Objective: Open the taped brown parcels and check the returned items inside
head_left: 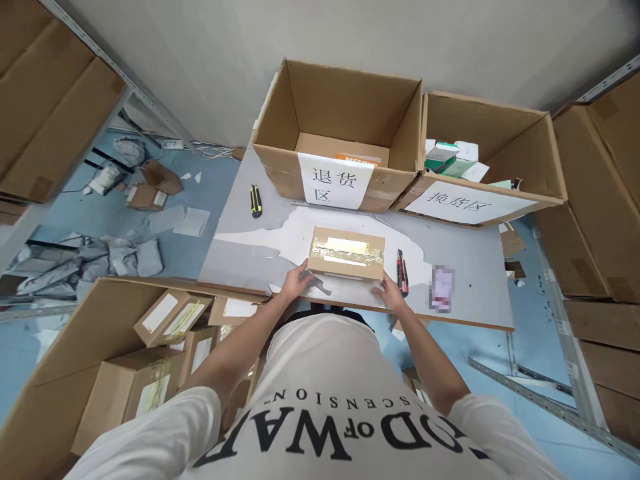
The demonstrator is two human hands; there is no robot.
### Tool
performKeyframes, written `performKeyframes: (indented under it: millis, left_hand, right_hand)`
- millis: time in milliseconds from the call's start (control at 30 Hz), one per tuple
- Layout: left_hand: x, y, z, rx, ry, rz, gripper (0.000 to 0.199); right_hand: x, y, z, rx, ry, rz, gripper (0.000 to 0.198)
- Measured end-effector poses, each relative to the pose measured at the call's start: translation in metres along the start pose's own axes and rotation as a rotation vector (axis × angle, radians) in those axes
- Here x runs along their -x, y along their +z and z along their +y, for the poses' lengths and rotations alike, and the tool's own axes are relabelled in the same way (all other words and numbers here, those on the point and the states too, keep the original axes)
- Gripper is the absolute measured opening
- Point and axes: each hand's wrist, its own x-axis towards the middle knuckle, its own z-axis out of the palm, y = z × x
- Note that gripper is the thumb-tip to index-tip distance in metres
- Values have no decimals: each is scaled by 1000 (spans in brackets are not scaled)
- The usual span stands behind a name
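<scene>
A small taped cardboard box point(346, 268) lies on the table in front of me, with clear tape and a white label on its top. My left hand point(296, 281) is at its near left corner, fingers against the side. At the near right corner my right hand point(389, 291) grips the box with thumb and fingers. A red and black utility knife point(403, 273) lies just right of the box, close to my right hand. Farther left on the table rests a yellow and black utility knife point(256, 201).
Two large open cartons with paper signs stand at the back: the left carton point(280, 170) and the right carton point(543, 190), which contains several small boxes. A blurred pink item point(442, 289) lies on the table point(480, 267). A big carton point(55, 373) of parcels stands lower left. Shelves flank both sides.
</scene>
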Motion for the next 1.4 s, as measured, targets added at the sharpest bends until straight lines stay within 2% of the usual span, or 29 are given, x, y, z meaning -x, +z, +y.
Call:
performKeyframes:
  millis: [100,200,400,533,700,933,1167,1267,1400]
  left_hand:
    - [-7,6,-7,-40,38,-39,45]
    - [-9,9,-6,-87,22,-19,44]
    - [-3,-3,26,-95,68,19,54]
    - [-12,-9,50,-205,18,118,49]
    - [-36,-9,56,-223,-65,125,44]
    - [-52,-9,50,-269,-105,119,43]
    - [-52,-14,16,-32,-134,106,45]
    - [-38,-19,-5,-9,-142,78,47]
    - [-16,-20,-24,-26,-115,-40,61]
  right_hand:
    - [-1,14,-3,-74,37,29,56]
    - [-6,18,-11,-122,44,66,44]
    - [-4,-1,-41,-105,-6,79,51]
    - [-9,-8,-60,31,97,83,56]
    - [-25,-4,-65,90,181,49,60]
    - [-46,-6,-61,-7,243,42,56]
    - [-29,5,-37,-328,253,118,58]
    - [-13,9,-18,-261,219,142,57]
    - [2,16,-2,-111,137,-6,75]
